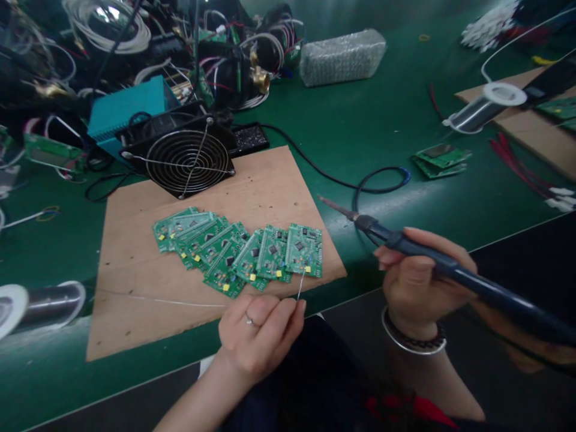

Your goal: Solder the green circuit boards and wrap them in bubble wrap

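My left hand (261, 333) is closed on a thin solder wire (300, 287), pinched between thumb and finger. The wire's tip reaches the yellow part on the rightmost circuit board (304, 247). Its other end trails left across the brown board toward a solder spool (49, 306). My right hand (420, 282) grips a dark blue soldering iron (443, 264) like a pen. The iron's tip points up and left, past the brown board's right edge and apart from the circuit boards. Several green circuit boards (227, 261) lie overlapping in a fanned row, each with a yellow part.
Behind the row, a black fan (189, 159) stands on the brown board (148, 324), by a teal box (130, 108). A bubble-wrapped package (344, 57) lies farther back. At right are another solder spool (488, 107), stacked circuit boards (441, 161) and red wires (517, 162).
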Motion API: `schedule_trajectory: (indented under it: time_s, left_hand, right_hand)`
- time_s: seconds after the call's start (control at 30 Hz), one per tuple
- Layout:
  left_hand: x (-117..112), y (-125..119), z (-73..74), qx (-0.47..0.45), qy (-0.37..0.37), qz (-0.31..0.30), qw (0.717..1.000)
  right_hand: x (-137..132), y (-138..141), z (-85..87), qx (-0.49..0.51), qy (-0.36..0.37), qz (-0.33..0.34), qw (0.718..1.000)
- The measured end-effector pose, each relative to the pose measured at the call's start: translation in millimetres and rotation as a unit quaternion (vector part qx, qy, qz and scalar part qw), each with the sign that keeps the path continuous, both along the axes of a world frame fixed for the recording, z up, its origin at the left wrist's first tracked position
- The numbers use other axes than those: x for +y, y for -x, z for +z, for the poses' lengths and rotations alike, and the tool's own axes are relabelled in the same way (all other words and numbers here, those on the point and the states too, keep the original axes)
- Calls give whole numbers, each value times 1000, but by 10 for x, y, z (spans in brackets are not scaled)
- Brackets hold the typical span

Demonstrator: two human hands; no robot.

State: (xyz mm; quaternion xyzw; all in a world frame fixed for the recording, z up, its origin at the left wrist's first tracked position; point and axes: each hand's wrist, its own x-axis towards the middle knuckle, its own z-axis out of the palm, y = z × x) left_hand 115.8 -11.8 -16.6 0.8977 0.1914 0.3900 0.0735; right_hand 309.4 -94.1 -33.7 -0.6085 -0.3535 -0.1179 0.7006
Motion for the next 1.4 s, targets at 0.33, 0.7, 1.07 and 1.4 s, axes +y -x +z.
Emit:
schedule_trajectory:
  time_s: [0.33,0.7,1.07,1.4]
  left_hand:
    - [25,-24,39,26,-1,14,1000]
    - [24,-70,7,32,7,34,999]
    - [26,-89,31,33,2,42,999]
    - [40,-115,21,43,-5,49,998]
  right_hand:
    - [216,-46,116,321,-89,64,941]
    - [179,-32,97,307,-27,106,945]
    - [173,-30,106,317,-16,105,943]
    - [180,-40,103,327,-23,109,938]
